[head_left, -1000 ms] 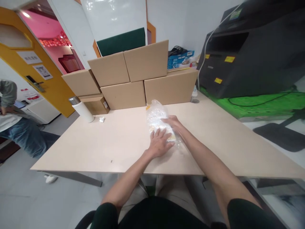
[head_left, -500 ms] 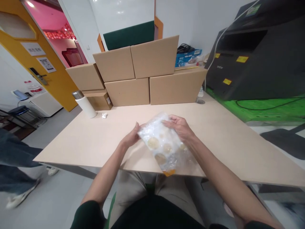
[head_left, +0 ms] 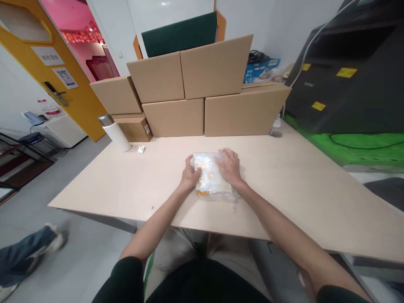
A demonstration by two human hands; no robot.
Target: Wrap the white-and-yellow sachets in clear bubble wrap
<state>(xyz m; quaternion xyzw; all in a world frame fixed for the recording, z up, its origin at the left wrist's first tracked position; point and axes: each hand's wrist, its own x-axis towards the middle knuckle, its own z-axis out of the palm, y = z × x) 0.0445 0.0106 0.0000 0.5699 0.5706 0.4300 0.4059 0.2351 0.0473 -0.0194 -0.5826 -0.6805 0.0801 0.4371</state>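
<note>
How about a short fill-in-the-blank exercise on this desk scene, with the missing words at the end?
1. The left hand and right hand both touch a package wrapped in clear ____.
2. The thermos flask with the silver cap has a body coloured ____.
3. Stacked at the far side of the table are brown boxes made of ____.
4. The small stickers on the dark machine are coloured ____.

Missing words: plastic; white; cardboard; yellow.
</note>
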